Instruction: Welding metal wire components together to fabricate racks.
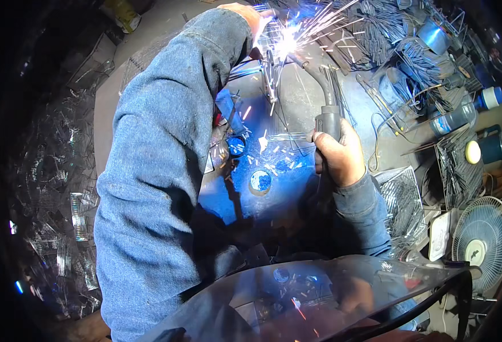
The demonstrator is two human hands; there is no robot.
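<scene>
My right hand (343, 154) is wrapped round the dark handle of a welding torch (327, 119). The torch's bent neck runs up to a white-blue arc with sparks flying to the upper right. At that glare stands a bundle of thin metal rods (270, 74), part of it washed out by the light. My left arm, in a blue denim sleeve (160, 131), stretches to the top of the picture. There my left hand (251, 17) is beside the rods, left of the arc; its fingers are mostly hidden by glare and the picture's edge.
Piles of metal rods (376, 34) lie at the upper right, near a water bottle (455, 119) and pliers-like tools. A fan (481, 242) stands at lower right. Wire grid pieces (80, 216) heap up on the left. A dark visor (296, 302) crosses the lower edge.
</scene>
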